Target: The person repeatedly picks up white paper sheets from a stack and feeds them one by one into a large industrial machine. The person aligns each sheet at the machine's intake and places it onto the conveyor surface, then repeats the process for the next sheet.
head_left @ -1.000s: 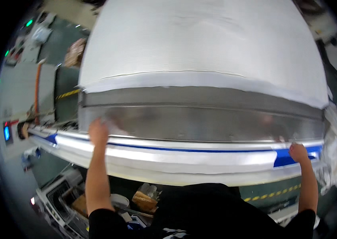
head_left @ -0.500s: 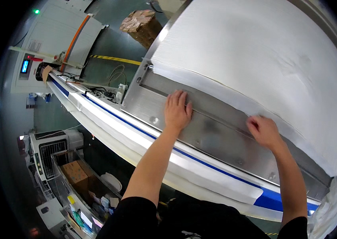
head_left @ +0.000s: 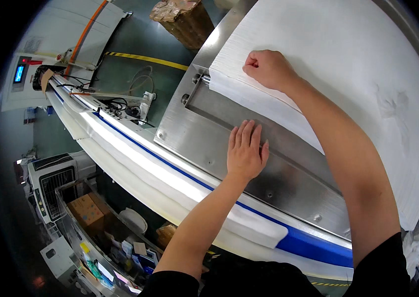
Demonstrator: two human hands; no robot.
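Note:
My left hand (head_left: 247,151) lies flat with fingers stretched out on the brushed metal tabletop (head_left: 209,148), beside its recessed channel. A thick stack of white sheets (head_left: 338,54) covers the far right of the table, its layered near edge overhanging the channel. Over the stack's left part, close to that edge, is my right hand (head_left: 271,69), curled closed with the thumb against the fingers. Whether anything thin is pinched in it is hidden. The right forearm reaches across the stack; wrinkles show in the top sheet farther right.
A long white rail with a blue strip (head_left: 313,245) runs along the table's near side. Cables and a white plug (head_left: 145,101) lie left of the table. A cardboard box (head_left: 184,22) stands on the floor behind. At lower left are a grey bin (head_left: 66,195) and a white cooler (head_left: 53,180).
My right hand has moved from the metal channel up and left onto the white stack, still curled. My left hand stays flat on the metal. The view has shifted a little.

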